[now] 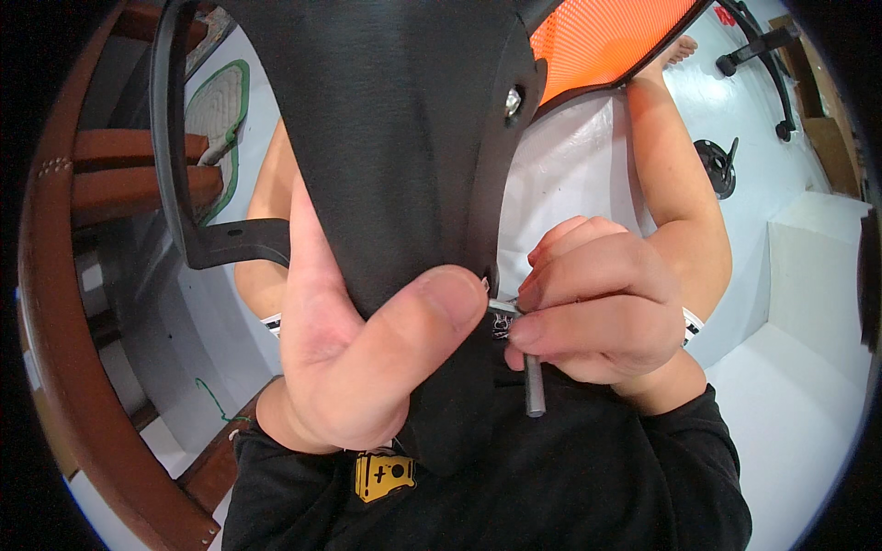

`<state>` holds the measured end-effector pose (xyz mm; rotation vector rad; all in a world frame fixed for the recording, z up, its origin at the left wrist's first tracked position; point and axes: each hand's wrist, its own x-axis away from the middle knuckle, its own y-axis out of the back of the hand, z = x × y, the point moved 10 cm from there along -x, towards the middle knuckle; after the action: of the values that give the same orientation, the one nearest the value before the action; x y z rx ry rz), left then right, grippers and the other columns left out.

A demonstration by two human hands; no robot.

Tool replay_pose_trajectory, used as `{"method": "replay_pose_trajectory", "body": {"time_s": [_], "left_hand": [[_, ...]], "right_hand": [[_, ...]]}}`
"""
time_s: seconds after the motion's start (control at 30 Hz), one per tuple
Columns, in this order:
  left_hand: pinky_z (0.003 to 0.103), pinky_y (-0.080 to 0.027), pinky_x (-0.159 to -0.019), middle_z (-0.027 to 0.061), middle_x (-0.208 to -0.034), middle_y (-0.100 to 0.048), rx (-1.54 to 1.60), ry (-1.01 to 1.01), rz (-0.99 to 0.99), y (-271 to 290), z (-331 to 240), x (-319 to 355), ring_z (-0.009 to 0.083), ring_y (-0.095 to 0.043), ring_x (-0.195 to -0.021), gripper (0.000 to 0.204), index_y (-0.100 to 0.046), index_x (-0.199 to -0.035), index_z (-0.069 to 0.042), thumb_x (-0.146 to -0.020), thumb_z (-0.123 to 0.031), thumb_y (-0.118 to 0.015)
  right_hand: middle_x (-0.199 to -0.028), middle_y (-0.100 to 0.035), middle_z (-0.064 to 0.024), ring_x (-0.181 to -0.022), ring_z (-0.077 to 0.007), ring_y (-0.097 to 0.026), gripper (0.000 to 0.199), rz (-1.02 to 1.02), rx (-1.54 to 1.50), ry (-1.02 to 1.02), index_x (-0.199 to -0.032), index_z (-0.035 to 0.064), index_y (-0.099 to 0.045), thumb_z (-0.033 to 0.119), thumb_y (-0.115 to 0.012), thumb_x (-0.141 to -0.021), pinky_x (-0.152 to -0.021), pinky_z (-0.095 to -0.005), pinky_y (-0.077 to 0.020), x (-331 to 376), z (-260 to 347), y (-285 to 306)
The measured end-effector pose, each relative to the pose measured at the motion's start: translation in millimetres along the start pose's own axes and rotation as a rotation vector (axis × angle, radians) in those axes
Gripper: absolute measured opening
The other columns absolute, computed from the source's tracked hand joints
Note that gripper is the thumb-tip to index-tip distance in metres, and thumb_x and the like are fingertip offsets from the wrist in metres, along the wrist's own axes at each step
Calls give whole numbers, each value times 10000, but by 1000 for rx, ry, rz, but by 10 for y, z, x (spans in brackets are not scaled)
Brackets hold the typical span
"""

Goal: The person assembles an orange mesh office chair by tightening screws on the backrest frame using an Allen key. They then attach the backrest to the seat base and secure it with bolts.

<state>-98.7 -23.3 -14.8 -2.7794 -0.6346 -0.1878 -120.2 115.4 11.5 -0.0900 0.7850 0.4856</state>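
A black chair seat panel (386, 138) stands tilted between my legs, its narrow edge toward me. My left hand (367, 358) grips its near edge, thumb pressed on top beside a bolt hole and fingers hidden behind. In my right hand (597, 303) is an L-shaped hex key (535, 390), pinched between thumb and fingers. Its short arm points left at the panel's right edge, close to my left thumb tip. Farther up that edge sits a silver bolt (513, 101). A black armrest (175, 147) juts out on the panel's left.
Beyond the panel is an orange mesh backrest (606, 46). Black chair base legs with casters (758, 50) and a round black part (717, 168) lie on the floor at right. Brown wooden furniture (55, 275) borders the left. A cardboard box (831, 151) is at far right.
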Motion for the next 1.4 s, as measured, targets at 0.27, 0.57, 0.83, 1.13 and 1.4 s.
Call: {"method": "replay_pose_trajectory", "body": {"time_s": [0.27, 0.57, 0.83, 1.13, 1.4], "left_hand": [[402, -509, -872, 225, -1173, -546, 4, 23, 19, -5, 85, -39, 326, -605, -1003, 740, -358, -1307, 24, -706, -281, -663], [408, -520, -864, 229, -1166, -549, -42, 14, 64, 16, 92, -25, 333, -610, -991, 762, -352, -1308, 28, -705, -304, -677], [406, -536, -840, 228, -1177, -543, 27, 66, 34, 0, 139, 20, 337, -614, -987, 762, -348, -1322, -1, -702, -281, -689], [397, -533, -839, 215, -1173, -544, 15, 130, 5, 29, 167, 45, 328, -612, -981, 764, -347, -1327, -22, -696, -304, -674], [384, -547, -793, 213, -1113, -570, -30, -1, -1, -29, 81, 22, 309, -631, -913, 671, -362, -1301, 14, -760, -313, -589]], "right_hand": [[-828, -608, -26, -679, -162, -576, 213, 55, 105, 64, -867, 58, -722, 89, -680, -661, -585, -257, -444, 12, 15, 4], [-830, -559, -19, -737, -159, -572, 241, 192, 113, -54, -828, 99, -691, 27, -812, -632, -689, -287, -468, -42, 16, -55], [-836, -576, -26, -720, -167, -585, 228, 224, 241, 12, -820, 78, -685, 236, -800, -703, -688, -310, -452, -83, 124, -89], [-779, -581, -29, -697, -157, -579, 326, 139, 295, 15, -832, 82, -607, 200, -835, -631, -711, -351, -422, -64, 225, -95], [-673, -540, -74, -561, -151, -549, 265, -202, -318, -586, -1113, 27, -403, 31, -505, -869, -653, -297, -472, 33, -346, 7]]}}
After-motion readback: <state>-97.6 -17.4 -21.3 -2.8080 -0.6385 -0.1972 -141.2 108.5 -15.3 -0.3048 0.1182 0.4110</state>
